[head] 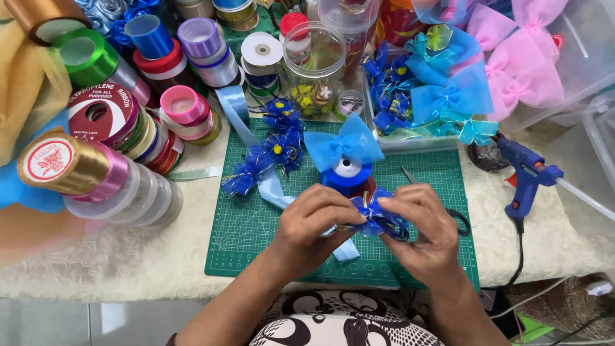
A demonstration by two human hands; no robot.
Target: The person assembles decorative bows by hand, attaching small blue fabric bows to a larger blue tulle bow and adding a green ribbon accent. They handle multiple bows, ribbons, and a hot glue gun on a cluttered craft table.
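A small dark-blue ribbon flower [378,218] with gold edging sits pinched between both hands, low over the middle of the green cutting mat [250,237]. The left hand [314,224] curls its fingertips onto the flower's left side, and the right hand [419,224] grips its right side with thumb and fingers closed on the petals. A strip of pale blue satin ribbon [256,154] runs from under the hands up across the mat towards the spools.

Just behind the hands stands a blue ribbon spool [348,172] with a light-blue sheer bow [343,144] resting on top of it. To its left, several finished dark-blue flowers [272,154] with yellow centres lie on the mat. Scissors [442,205] lie beside the right hand, partly hidden by it.

Further out on the bench [115,263], which is covered with a cream cloth, a blue glue gun [526,176] rests at the right, its cord trailing off the edge. A crowd of ribbon rolls [128,128] in gold, pink, green and purple fills the left side. A clear plastic jar [314,67] stands at the back, and a tray of blue bows [435,96] sits next to pink sheer bows [512,57] in a clear bin.
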